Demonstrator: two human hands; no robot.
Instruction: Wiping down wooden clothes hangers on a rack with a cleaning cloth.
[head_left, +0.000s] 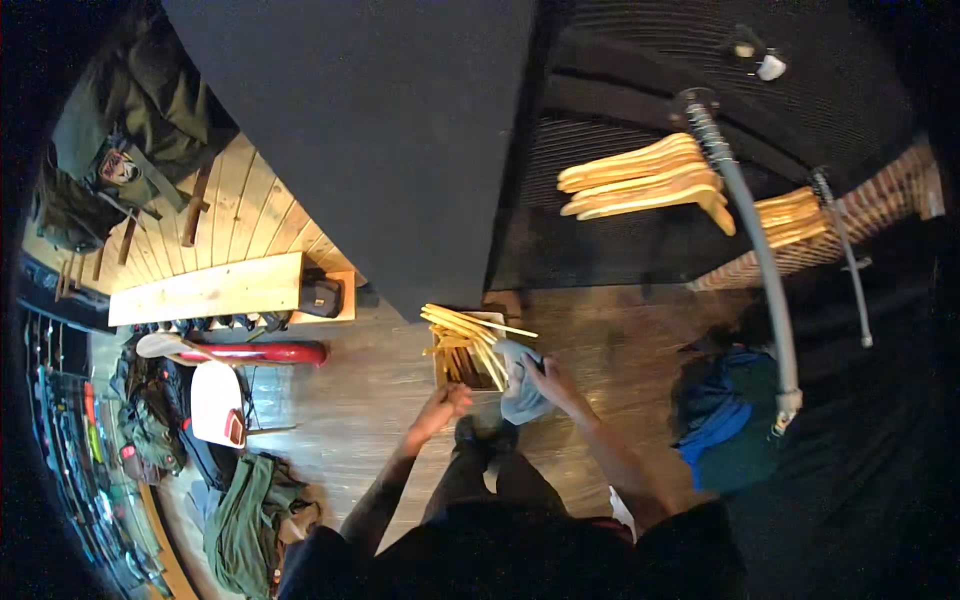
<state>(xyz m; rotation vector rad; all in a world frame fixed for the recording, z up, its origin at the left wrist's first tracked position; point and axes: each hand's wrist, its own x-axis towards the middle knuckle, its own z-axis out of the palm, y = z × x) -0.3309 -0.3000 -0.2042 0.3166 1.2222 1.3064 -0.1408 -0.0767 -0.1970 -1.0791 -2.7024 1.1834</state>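
A box (499, 318) stands on the floor in front of my feet, filled with long yellowish wooden pieces that look like hangers (468, 338). Several of them stick out past its rim. My right hand (553, 384) grips a grey-blue cloth (524, 398), which hangs down at the box's right side. Small and partly shadowed, my left hand (441, 408) is closed at the box's near left corner. Whatever its fingers hold, if anything, cannot be made out.
Wooden hangers (645, 180) hang on a metal rail (755, 240) at the right. A dark panel (370, 130) rises ahead. To the left are a wooden bench (210, 288), a white stool (216, 400) and green clothing (250, 520). Blue and dark clothes (722, 420) lie at the right.
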